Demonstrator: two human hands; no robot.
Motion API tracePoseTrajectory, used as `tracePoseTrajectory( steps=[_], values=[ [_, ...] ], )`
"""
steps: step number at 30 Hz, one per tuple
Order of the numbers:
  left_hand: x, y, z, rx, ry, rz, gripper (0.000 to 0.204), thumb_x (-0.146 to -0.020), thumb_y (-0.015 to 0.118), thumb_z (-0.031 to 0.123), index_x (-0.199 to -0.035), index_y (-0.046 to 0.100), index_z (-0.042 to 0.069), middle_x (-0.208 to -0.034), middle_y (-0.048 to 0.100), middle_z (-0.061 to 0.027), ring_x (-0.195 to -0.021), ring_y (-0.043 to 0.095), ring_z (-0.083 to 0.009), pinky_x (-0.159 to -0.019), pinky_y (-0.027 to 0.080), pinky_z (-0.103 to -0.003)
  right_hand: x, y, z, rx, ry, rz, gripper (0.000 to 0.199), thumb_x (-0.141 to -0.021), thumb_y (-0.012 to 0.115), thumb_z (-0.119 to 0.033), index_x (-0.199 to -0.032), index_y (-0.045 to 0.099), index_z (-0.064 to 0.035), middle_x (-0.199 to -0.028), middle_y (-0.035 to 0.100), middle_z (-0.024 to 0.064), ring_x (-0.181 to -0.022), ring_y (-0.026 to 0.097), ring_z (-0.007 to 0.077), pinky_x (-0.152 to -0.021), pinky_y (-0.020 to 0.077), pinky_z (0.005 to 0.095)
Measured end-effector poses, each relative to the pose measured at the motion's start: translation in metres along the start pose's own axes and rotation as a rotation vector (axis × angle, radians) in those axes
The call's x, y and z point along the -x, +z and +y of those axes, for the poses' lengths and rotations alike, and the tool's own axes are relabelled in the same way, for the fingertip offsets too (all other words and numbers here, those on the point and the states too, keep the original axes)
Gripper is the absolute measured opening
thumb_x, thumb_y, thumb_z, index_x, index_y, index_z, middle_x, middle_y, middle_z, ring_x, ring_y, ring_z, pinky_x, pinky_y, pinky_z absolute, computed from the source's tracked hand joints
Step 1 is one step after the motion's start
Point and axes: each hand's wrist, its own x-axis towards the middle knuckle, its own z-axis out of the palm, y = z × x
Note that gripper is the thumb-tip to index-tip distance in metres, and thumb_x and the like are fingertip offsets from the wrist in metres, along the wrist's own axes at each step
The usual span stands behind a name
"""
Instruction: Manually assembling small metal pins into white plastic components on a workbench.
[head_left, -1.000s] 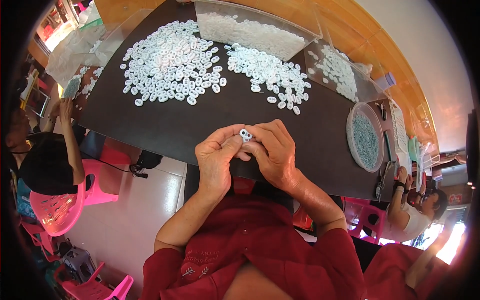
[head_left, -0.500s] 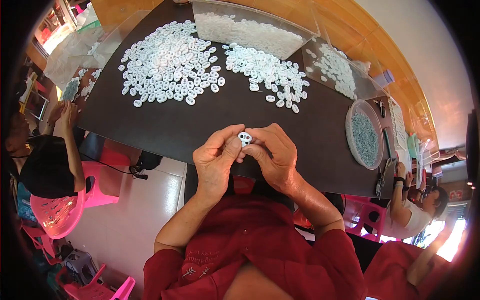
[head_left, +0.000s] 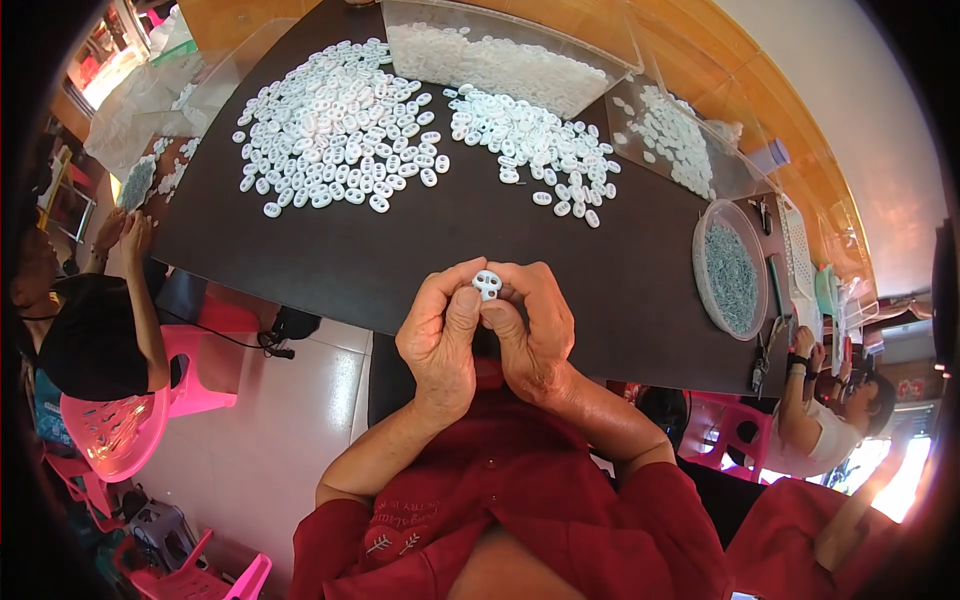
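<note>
White plastic two-hole piece point(head_left: 487, 285) sits pinched between the fingertips of left hand point(head_left: 440, 345) and right hand point(head_left: 530, 335), both grasping it above the near edge of the dark bench point(head_left: 400, 260). Two spread heaps of like white pieces point(head_left: 340, 125) lie beyond, apparently many unhandled; share finished cannot be judged.

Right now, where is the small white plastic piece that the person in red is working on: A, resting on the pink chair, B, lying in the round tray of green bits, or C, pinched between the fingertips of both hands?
C: the small white piece sits between the fingertips of the left hand and the right hand, above the dark table.
</note>
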Motion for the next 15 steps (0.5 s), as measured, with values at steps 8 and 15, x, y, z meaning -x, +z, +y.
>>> tracePoseTrajectory(
  steps=[8, 15],
  values=[
    [0.0036, 0.0011, -0.0025, 0.01, 0.044, 0.031, 0.024, -0.097, 0.052, 0.014, -0.111, 0.059, -0.004, -0.098, 0.059, -0.0036, -0.087, 0.052, -0.0066, -0.079, 0.043, -0.02, 0.0027, 0.0046, 0.0019, 0.0, -0.047, 0.05, 0.024, -0.08, 0.066, 0.001, -0.102, 0.059, 0.0015, -0.083, 0.059, 0.009, -0.069, 0.051, 0.0213, -0.061, 0.0439, 0.0308],
    [0.004, -0.0025, -0.0084, -0.054, 0.093, 0.034, 0.023, -0.097, 0.052, 0.014, -0.109, 0.059, -0.004, -0.096, 0.059, -0.0029, -0.086, 0.052, -0.0064, -0.078, 0.042, -0.02, 0.0041, 0.0078, 0.005, 0.016, -0.107, 0.065, 0.025, -0.079, 0.067, 0.001, -0.102, 0.059, 0.0018, -0.084, 0.059, 0.0086, -0.07, 0.051, 0.0227, -0.062, 0.0445, 0.031]
  ],
)
